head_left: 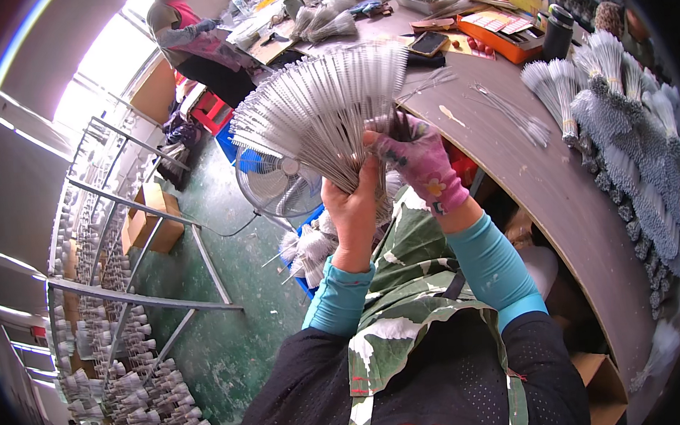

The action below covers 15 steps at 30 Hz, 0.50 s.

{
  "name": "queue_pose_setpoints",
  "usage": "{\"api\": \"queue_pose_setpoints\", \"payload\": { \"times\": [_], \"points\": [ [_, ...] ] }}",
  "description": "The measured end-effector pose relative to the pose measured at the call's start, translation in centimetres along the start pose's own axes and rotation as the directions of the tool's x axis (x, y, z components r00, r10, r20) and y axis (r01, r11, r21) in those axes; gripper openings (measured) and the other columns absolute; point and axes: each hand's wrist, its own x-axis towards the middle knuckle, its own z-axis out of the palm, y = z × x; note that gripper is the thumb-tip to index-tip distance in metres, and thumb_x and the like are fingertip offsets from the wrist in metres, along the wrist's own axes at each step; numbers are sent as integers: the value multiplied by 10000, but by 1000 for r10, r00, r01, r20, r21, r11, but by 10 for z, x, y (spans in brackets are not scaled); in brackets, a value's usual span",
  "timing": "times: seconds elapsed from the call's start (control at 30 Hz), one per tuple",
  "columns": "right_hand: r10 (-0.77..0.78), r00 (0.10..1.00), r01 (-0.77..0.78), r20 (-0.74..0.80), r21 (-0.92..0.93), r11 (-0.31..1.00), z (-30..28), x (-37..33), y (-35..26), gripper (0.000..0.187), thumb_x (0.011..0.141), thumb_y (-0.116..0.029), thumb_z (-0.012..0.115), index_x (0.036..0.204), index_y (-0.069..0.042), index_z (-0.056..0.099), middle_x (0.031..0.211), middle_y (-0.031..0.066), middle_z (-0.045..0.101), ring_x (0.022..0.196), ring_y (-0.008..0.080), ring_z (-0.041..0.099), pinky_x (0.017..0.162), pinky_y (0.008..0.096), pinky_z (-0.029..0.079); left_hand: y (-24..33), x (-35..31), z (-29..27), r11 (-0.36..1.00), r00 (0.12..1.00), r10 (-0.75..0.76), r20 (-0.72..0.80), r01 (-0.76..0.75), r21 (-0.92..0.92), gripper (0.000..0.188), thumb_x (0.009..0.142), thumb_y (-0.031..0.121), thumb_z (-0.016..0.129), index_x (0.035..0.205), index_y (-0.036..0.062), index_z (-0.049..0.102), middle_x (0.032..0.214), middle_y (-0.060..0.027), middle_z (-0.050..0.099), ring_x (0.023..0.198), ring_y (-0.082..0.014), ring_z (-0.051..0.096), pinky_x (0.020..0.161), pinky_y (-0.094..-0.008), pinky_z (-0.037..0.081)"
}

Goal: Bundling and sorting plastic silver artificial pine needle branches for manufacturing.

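Note:
A wide fan of thin wire brushes (pixel 321 97) with whitish bristles spreads out in front of me. My bare left hand (pixel 353 212) is closed round the gathered wire stems at the bottom, thumb up. My right hand (pixel 424 164) wears a pink flowered glove with bare fingertips showing. It grips the fan's right side, thumb and fingers on the brushes there; some of its fingers are hidden behind. Below the fan, a blue crate (pixel 311 280) on the floor holds more bundles of white-bristled brushes (pixel 315 245).
A brown table (pixel 541 192) curves along my right, with loose brushes (pixel 509 112), piled brush bundles (pixel 623 133), an orange tray (pixel 501 43) and a dark bottle (pixel 558 32). A fan (pixel 276 181), metal frame (pixel 150 298) and cardboard box (pixel 153 216) stand left. A person (pixel 197 46) works at far left.

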Motion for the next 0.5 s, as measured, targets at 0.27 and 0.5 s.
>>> {"api": "queue_pose_setpoints", "payload": {
  "times": [0.27, 0.5],
  "points": [
    [48, 974, -40, -223, 40, 998, -11, -16, 2, 191, 795, -79, 694, 970, -13, 656, 855, 27, 669, 763, 72, 594, 699, 211, 467, -19, 10, -3, 1000, 993, 7, -114, -3, 31, 160, 824, 92, 674, 939, 24, 587, 855, -5, 623, 753, -64, 556, 691, -200, 443],
    [38, 997, -37, -66, 11, 999, -30, -16, -4, 289, 735, -136, 760, 965, -14, 637, 866, 15, 654, 770, 83, 580, 695, 236, 471, -34, 1, 9, 988, 972, -143, 188, 128, 91, 180, 821, 124, 665, 951, 21, 594, 823, -11, 614, 744, -85, 554, 675, -243, 447]
  ]
}}
